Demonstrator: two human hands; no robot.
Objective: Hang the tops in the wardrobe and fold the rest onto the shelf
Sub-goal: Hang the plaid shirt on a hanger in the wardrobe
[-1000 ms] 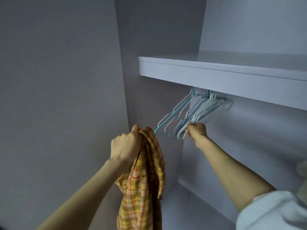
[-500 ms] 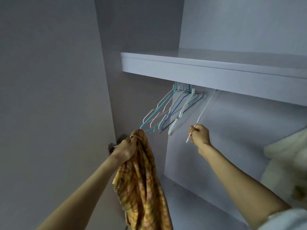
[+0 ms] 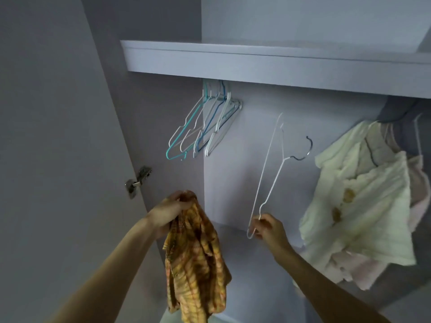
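The orange checked shirt [image 3: 196,259] hangs in a bunch from the left hand [image 3: 170,212]. The fingers of that hand are curled tight round the top of the shirt, and the rest of it drops down below them. It is not on a hanger yet.

Just to the right of those fingers, with a gap between, the right hand [image 3: 268,227] pinches the low corner of a white wire hanger [image 3: 268,173]. The fingers and thumb are closed on the thin wire. The hanger stands up and away from the fingers, with its dark hook [image 3: 304,150] up high and to the right, free in the air and not on the rail.

So I think this shirt is at the start of its turn. The shirt must go on the hanger, and then the hook must go on the rail. Far to the right of the right-hand fingers, a cream top [image 3: 363,201] and something pink behind it already hang, so some tops look done. I cannot see any folded clothes.

Up above the left-hand fingers, a bunch of spare hangers [image 3: 205,129], white, blue and teal, hangs under the shelf [image 3: 279,64]. The shelf runs across, high over both hands. The wardrobe is pale grey inside. A metal hinge [image 3: 138,180] sits on the wall, up and left of the left fingers.
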